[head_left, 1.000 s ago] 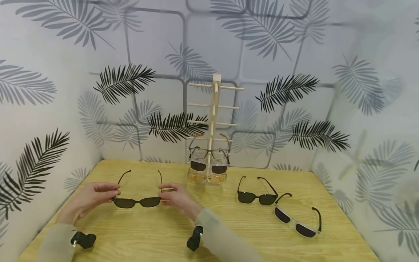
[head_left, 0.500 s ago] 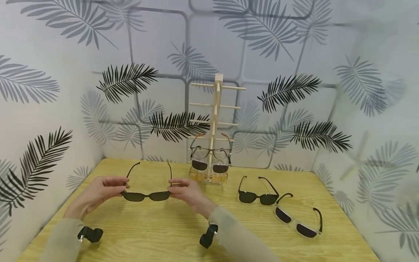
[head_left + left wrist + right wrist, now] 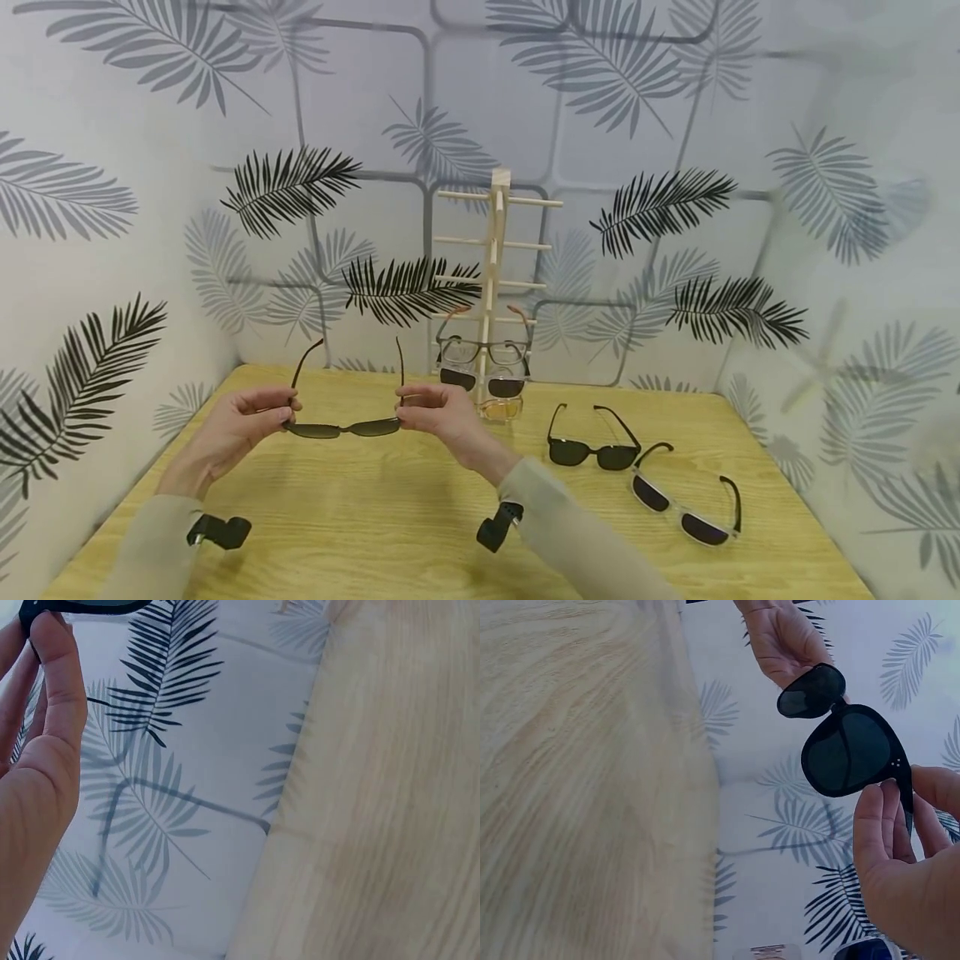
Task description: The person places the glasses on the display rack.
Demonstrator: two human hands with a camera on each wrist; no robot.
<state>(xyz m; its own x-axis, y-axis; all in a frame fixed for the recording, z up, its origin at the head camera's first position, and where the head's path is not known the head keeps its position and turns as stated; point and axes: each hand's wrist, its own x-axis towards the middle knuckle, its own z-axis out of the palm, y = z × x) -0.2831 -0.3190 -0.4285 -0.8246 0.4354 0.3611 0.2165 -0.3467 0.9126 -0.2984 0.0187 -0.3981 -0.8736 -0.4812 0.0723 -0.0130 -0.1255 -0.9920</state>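
Observation:
Black sunglasses [image 3: 375, 428] are held above the table by both hands, one at each side of the frame. Their temples are unfolded and point away toward the back wall. At the left hinge, my left hand [image 3: 234, 427] pinches the frame between thumb and fingers. My right hand [image 3: 448, 422] grips the opposite hinge the same way. In the right wrist view both dark lenses [image 3: 847, 750] show, with small dots at the frame corner. Only a strip of the frame [image 3: 90, 606] appears at the top of the left wrist view.
Behind stands a wooden rack [image 3: 495, 250] with bare upper pegs. Low on it hang clear-lensed glasses [image 3: 483, 352], white-framed sunglasses [image 3: 506, 387] and orange-tinted glasses [image 3: 502, 408], partly behind my right hand. Black sunglasses [image 3: 592, 454] and clear-framed sunglasses [image 3: 678, 512] lie on the table [image 3: 360, 525] at right.
Both hands have lifted the black sunglasses and carried them a little to the right. The lenses now tilt and look narrower from the head view.

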